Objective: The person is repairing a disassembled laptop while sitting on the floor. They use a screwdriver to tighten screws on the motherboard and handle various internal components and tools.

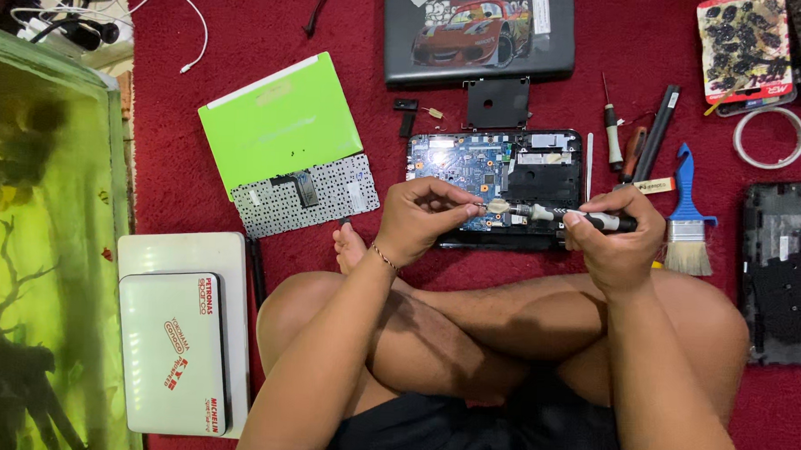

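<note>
Person sitting cross-legged on a red carpet (247, 33), both hands working over an opened laptop base. Right hand (618, 228) is gripping a black-handled screwdriver (552, 214), fist closed around the handle, tool lying roughly level and pointing left. Left hand (423, 215) is pinching the screwdriver's tip end between thumb and fingertips; whether a screw is sitting there is too small to tell. Both hands are hovering just above the near edge of the motherboard (474, 161), a blue board sitting in the black base, right in front of the knees.

Just left of the board a detached keyboard (308, 195) is lying, partly under a green laptop lid (275, 119). Far of the board a dark laptop (478, 32) with a red car picture is resting, a black bracket (498, 102) between them. Right of the board: spare screwdrivers (621, 139), a blue-handled brush (685, 217), a tape roll (770, 138), and a black cover panel (782, 274) at the right edge. Near left, two white cases (179, 333) are stacked beside a green fish tank (36, 239).
</note>
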